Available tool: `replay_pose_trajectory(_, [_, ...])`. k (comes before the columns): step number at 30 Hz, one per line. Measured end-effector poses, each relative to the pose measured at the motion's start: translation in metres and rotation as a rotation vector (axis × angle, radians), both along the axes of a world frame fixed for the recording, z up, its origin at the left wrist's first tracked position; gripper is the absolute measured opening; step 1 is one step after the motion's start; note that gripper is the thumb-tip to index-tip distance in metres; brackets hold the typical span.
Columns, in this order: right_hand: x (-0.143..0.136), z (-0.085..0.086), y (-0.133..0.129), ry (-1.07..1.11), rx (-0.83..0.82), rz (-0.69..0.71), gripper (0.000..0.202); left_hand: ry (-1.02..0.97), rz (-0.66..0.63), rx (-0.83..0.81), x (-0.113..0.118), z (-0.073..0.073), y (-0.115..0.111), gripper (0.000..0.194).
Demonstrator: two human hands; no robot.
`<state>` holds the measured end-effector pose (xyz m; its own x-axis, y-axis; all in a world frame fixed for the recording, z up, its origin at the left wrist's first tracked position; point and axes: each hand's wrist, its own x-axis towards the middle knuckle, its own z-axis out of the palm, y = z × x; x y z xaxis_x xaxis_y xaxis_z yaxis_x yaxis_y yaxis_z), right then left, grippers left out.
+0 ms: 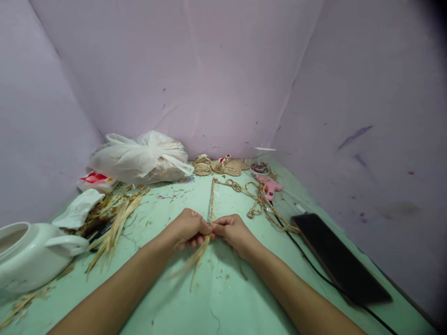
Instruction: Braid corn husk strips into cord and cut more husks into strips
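Observation:
My left hand and my right hand meet at the middle of the green surface, both pinching the lower end of a braided straw cord. From my fingers the cord runs straight away from me, then turns right into a loose, looped length. Below the pinch, loose straw strands hang toward me, partly blurred. The exact spot where the fingertips press on the fibres is hidden.
Dry straw strips and a white pitcher lie left. A tied plastic bag and coiled straw pieces sit by the wall. Right are a pink glue gun, a black cable and a dark flat slab.

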<state>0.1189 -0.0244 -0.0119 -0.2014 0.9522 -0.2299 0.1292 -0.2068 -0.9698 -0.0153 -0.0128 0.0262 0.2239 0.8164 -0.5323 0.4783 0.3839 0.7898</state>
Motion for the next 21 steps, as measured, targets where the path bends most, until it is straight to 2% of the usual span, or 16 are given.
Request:
replay_pose_trajectory(3, [0.001, 0.008, -0.001, 0.052, -0.104, 0.005, 0.011, 0.014, 0.068, 0.039, 0.006, -0.003, -0.004, 0.011])
replay_pose_trajectory(8, [0.005, 0.011, 0.0, 0.134, -0.187, -0.01, 0.009, 0.235, 0.056, 0.384, 0.007, -0.014, -0.004, 0.017])
replay_pose_trajectory(10, [0.005, 0.013, 0.0, 0.141, -0.216, -0.023, 0.008, 0.223, 0.076, 0.416, 0.006, -0.014, -0.005, 0.019])
replay_pose_trajectory(16, [0.002, 0.014, -0.001, 0.174, -0.171, -0.014, 0.01, -0.206, 0.146, -0.009, 0.011, -0.008, -0.011, 0.024])
replay_pose_trajectory(21, [0.004, 0.007, 0.001, 0.262, -0.126, 0.044, 0.018, -0.361, 0.118, -0.073, 0.005, -0.012, -0.009, 0.013])
